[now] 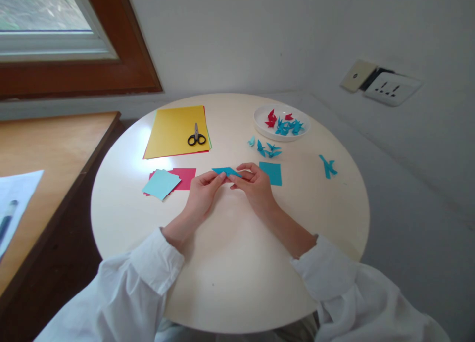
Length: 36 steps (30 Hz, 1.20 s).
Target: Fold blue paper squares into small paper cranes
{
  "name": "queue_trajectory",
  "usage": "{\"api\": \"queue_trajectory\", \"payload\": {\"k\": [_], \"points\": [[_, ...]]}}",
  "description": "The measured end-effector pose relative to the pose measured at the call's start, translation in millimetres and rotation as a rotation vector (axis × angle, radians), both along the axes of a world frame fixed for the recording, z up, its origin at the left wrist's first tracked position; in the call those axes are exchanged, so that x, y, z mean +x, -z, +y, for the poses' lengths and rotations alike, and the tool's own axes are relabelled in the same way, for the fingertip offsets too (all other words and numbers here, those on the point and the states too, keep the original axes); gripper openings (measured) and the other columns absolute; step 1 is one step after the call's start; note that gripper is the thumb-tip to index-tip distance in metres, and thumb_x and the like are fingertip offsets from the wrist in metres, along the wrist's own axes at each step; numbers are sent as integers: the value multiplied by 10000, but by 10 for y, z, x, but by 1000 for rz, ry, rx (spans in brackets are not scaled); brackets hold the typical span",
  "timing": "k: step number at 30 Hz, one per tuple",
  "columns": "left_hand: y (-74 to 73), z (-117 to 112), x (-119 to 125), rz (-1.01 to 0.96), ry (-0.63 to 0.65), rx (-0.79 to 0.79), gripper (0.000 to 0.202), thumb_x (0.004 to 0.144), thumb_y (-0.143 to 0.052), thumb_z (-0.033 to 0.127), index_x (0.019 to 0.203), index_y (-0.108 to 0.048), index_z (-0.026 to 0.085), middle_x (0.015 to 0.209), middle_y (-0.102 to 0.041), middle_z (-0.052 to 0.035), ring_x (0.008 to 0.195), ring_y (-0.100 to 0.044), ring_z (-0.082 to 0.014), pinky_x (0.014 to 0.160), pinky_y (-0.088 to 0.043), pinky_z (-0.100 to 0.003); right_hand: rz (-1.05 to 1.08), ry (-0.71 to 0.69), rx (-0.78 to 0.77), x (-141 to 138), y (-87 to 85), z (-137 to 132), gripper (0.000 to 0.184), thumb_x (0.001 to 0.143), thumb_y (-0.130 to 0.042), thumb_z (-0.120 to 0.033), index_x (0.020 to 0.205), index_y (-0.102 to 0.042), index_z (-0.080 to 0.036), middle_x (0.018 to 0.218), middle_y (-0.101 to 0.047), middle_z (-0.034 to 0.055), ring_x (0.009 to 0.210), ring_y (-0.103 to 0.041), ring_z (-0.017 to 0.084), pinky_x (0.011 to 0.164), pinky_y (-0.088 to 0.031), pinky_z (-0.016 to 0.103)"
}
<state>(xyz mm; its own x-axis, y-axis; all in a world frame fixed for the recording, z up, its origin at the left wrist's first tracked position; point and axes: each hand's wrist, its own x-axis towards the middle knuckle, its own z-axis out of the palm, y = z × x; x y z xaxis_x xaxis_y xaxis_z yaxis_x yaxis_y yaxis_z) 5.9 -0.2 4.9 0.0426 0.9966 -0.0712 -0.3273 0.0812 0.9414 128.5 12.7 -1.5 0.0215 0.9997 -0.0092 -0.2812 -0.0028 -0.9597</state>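
Between my two hands a folded piece of blue origami paper (227,171) is held up over the near middle of the table. My left hand (204,189) pinches its left part with thumb and fingers. My right hand (255,183) grips its right part, thumb in front, and some of the fingers behind are hidden. A flat blue paper square (270,173) lies just right of my right hand. Left of my left hand, a light blue square (162,183) rests on top of several pinkish-red squares (186,179). Several blue paper cranes (267,150) sit beyond my right hand.
A white plate (259,126) at the back right holds red and blue cranes. Black-handled scissors (196,136) lie on yellow paper sheets (166,129) at the back left. Blue paper strips (328,167) lie at the right. A wooden desk (70,134) stands left of the round table (237,282).
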Motion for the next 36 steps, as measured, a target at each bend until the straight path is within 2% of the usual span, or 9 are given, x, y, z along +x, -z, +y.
{"api": "queue_trajectory", "payload": {"k": [5, 13, 21, 28, 36], "points": [[24, 18, -3, 2, -19, 9, 151, 669, -696, 283, 640, -658, 139, 680, -648, -24, 681, -583, -126, 681, -462, -264, -34, -24, 26, 2, -28, -17, 364, 539, -768, -309, 775, -510, -207, 622, -675, -50, 606, -655, 132, 540, -541, 243], [93, 30, -29, 207, -55, 107, 148, 725, -640, 289, 690, -657, 146, 682, -637, -21, 679, -585, -139, 657, -465, -271, -58, -58, 13, -15, 18, 3, 300, 564, -747, -377, 715, -591, -171, 663, -688, 0, 607, -657, 143, 539, -525, 255], [3, -2, 14, 147, -70, 24, 135, 680, -666, 271, 654, -664, 139, 664, -640, -25, 643, -565, -129, 613, -438, -259, -76, -32, 66, -1, 43, 12, 261, 581, -739, -385, 654, -600, -176, 636, -672, -7, 595, -635, 136, 521, -523, 254], [-5, -12, -7, 225, -89, 48, 109, 693, -645, 237, 647, -665, 140, 680, -644, -27, 634, -547, -122, 583, -412, -241, -76, -80, 7, -5, 29, 0, 294, 571, -745, -400, 640, -569, -174, 637, -676, -4, 639, -666, 154, 532, -530, 249], [-12, -14, -23, 218, -84, 73, 142, 697, -636, 228, 580, -636, 147, 611, -606, -5, 588, -514, -113, 555, -386, -235, -90, -86, 18, -8, 29, -1, 290, 577, -743, -395, 630, -565, -172, 636, -688, 11, 649, -675, 167, 546, -532, 262]]}}
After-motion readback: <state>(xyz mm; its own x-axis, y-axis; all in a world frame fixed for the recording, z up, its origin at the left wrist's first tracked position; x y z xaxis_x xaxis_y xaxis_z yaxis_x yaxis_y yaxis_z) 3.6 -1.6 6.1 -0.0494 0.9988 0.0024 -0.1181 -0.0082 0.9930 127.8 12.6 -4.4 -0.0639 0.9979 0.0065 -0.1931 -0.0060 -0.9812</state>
